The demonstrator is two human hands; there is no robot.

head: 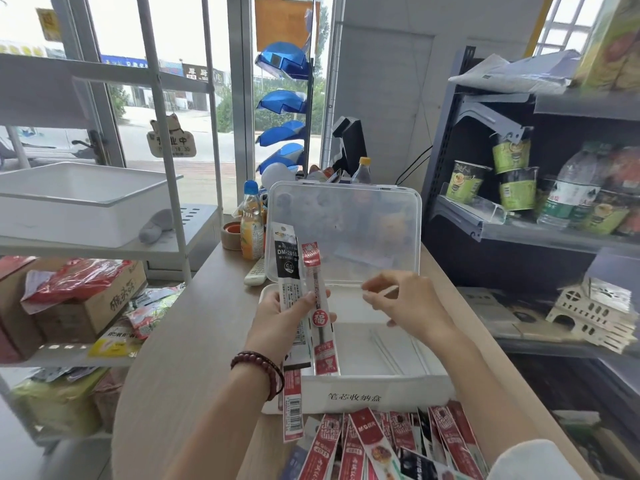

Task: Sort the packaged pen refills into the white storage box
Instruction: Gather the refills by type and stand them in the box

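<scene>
Box (356, 396): white, on the wooden counter (194, 341), printed label on its front wall; inner floor mostly bare.
Lid (346, 230): clear, standing upright behind the box.
Left hand (277, 317): raised over the box's left edge, fingers curled round a fan of packs, thumb pressed across their fronts.
Black pack (289, 268): in the left hand, upright, leftmost of the fan.
Red pack (320, 306): in the same grip, just right of the black one, lower end dipping inside the box.
Third pack (292, 410): red, hanging below the left wrist, in front of the box's left corner.
Right hand (405, 303): over the middle of the box, fingers loosely bent, thumb and forefinger close together; blurred, cannot tell whether they pinch anything.
Pile (398, 441): unsorted packs, mostly red, some black, on the counter touching the box's front.
Bracelet (258, 367): dark red beads, left wrist.
Bottle (251, 230): orange drink, left of the lid.
</scene>
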